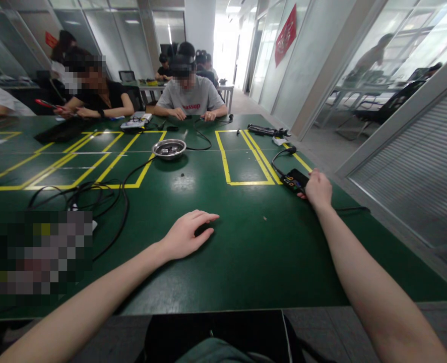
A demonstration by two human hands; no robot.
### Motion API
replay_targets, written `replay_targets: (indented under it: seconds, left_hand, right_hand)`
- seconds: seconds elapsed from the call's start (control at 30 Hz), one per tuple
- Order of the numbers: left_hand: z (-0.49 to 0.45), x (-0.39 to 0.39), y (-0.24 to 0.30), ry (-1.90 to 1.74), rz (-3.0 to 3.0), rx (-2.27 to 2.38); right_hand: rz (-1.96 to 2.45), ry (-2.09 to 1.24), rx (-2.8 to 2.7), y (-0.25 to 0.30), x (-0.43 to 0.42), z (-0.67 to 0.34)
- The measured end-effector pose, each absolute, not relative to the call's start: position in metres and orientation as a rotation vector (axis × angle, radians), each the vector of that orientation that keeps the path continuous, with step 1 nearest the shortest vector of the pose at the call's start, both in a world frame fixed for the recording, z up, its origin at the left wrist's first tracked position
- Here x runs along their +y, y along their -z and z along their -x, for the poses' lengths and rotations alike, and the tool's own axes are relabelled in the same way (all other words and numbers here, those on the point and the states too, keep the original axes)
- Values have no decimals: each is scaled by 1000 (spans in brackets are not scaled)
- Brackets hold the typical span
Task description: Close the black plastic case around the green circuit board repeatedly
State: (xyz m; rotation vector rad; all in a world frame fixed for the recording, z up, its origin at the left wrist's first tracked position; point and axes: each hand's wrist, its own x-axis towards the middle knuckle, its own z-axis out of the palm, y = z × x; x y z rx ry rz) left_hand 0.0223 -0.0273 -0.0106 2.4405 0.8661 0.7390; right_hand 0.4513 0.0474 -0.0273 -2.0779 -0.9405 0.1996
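Observation:
My left hand (187,234) lies palm down on the green table (246,252), fingers stretched out toward the right, holding nothing. My right hand (317,189) reaches to the right side of the table and closes around the near end of a small black device (294,180) with coloured buttons. A black cable (279,159) runs from that device toward the far edge. The device sits just right of a yellow taped rectangle (246,156).
A metal bowl (169,148) with small parts stands mid-table. Loose black cables (94,196) coil at the left. A black tool (263,130) lies far right. Two people sit across the table, others behind them. Glass walls and a corridor run on the right.

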Motion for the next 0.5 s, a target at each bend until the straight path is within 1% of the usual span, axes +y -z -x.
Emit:
replay_targets:
  seconds: [0.1,0.23,0.37,0.5]
  left_hand:
    - [-22,-27,10,-731,-2467,843]
    - [-22,-27,10,-731,-2470,845]
    - [-23,-27,10,-726,-2473,834]
    - [-23,-26,10,-728,-2477,820]
  right_hand:
    - [2063,-191,-951,30,49,-454]
    - [2068,-97,-988,30,49,-454]
    - [2123,36,-1225,25,48,-447]
    - [2142,63,-1389,20,45,-441]
